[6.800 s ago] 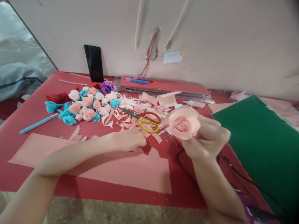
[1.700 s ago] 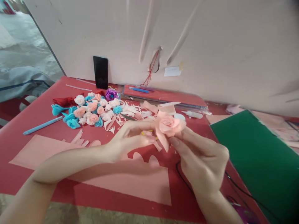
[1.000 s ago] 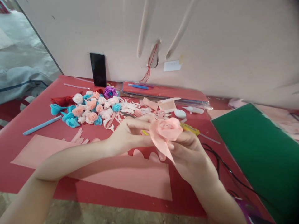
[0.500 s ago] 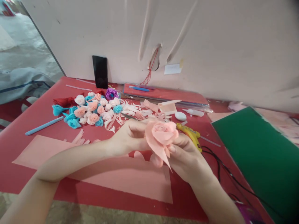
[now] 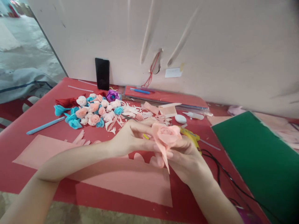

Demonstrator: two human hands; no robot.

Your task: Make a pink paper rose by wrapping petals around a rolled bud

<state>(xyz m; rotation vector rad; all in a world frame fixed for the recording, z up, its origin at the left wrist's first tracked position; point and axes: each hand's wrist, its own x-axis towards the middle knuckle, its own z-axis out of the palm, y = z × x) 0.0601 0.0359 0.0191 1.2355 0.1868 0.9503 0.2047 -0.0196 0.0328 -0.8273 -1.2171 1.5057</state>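
Note:
A pink paper rose [image 5: 166, 134] with a loose pointed petal hanging below it sits between both my hands above the red table [image 5: 35, 115]. My right hand [image 5: 187, 158] cups it from underneath, fingers curled round its base. My left hand [image 5: 130, 137] pinches the rose's left side with thumb and fingers. A large pink paper sheet [image 5: 109, 174] with scalloped cut-outs lies flat under my forearms.
A heap of small pink, white, blue and purple paper roses [image 5: 93, 109] lies at the back left beside pink scraps [image 5: 130, 113]. A yellow glue gun [image 5: 191, 137] with black cord, a blue pen [image 5: 44, 126], a black phone [image 5: 103, 73] and a green sheet [image 5: 259, 155] surround the hands.
Over the last half second the rose has tilted slightly and my left fingers have slid further onto its side. Earlier my right hand held the rose alone while my left picked among scraps.

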